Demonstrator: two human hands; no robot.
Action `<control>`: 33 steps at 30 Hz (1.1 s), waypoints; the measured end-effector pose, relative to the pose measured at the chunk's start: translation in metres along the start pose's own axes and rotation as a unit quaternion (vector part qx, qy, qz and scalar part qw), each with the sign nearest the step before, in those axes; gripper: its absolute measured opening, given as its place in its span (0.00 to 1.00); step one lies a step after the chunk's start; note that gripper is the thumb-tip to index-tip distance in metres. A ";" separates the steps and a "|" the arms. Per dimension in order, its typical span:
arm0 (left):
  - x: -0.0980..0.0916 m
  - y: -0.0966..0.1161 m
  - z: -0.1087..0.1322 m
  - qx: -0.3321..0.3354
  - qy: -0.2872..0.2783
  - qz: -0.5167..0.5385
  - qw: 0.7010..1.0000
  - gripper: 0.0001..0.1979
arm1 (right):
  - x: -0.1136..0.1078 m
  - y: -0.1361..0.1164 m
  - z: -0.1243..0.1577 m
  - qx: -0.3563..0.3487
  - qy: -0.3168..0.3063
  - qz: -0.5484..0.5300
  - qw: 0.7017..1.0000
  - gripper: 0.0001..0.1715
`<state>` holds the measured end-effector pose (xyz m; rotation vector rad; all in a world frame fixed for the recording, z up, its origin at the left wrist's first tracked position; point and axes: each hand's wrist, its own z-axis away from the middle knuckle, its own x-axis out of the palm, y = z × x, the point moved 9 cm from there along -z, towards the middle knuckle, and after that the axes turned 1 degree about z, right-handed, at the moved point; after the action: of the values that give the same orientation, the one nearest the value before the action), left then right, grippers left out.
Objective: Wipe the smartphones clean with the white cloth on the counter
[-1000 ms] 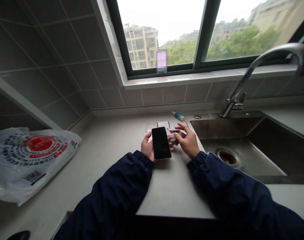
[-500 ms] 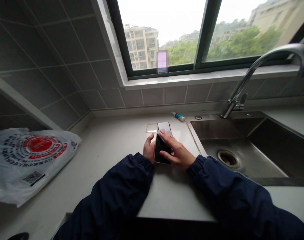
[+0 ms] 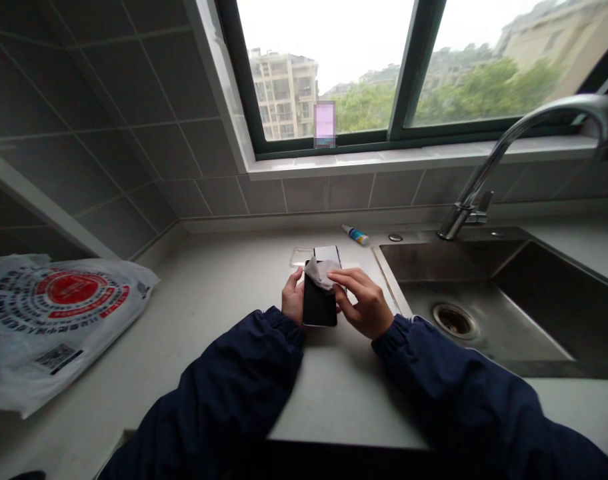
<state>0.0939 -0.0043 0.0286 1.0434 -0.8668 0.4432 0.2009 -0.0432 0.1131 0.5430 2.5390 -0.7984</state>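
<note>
1. My left hand (image 3: 293, 300) is closed around the left edge of a black smartphone (image 3: 319, 303), which lies with the dark screen facing up. The thumb and the fingers are curled only a little, and the hand holds the lower half of the phone. I cannot tell if the phone also touches the counter under it.
2. My right hand (image 3: 364, 305) is half closed, with the fingers reaching to the left. The fingertips (image 3: 340, 277) pinch the end of a small grey-white cloth (image 3: 320, 274).
3. This cloth lies across the upper part of the phone and touches the screen, so the phone is between my two hands, and the cloth is just above my left thumb.
4. Just beyond the top end of the phone, there is a white flat piece (image 3: 327, 253), and a clear phone case (image 3: 301, 257) is beside it on the left.
5. Farther up, near the tiled wall, a small tube with blue marks (image 3: 356, 235) lies on the stone counter (image 3: 224, 293).
6. On the right of the frame is a steel sink (image 3: 449, 267) with a curved faucet (image 3: 504, 160). At the left edge of the frame lies a white plastic bag with a red print (image 3: 59, 320).
</note>
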 end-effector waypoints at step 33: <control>0.020 -0.015 0.005 -0.038 -0.039 -0.037 0.998 0.36 | 0.039 0.020 0.008 0.071 -0.193 0.093 0.974 0.41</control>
<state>0.1144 -0.0167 0.0377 1.0243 -0.9049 0.3058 0.1802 -0.0236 0.0783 0.5964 2.0552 -0.9200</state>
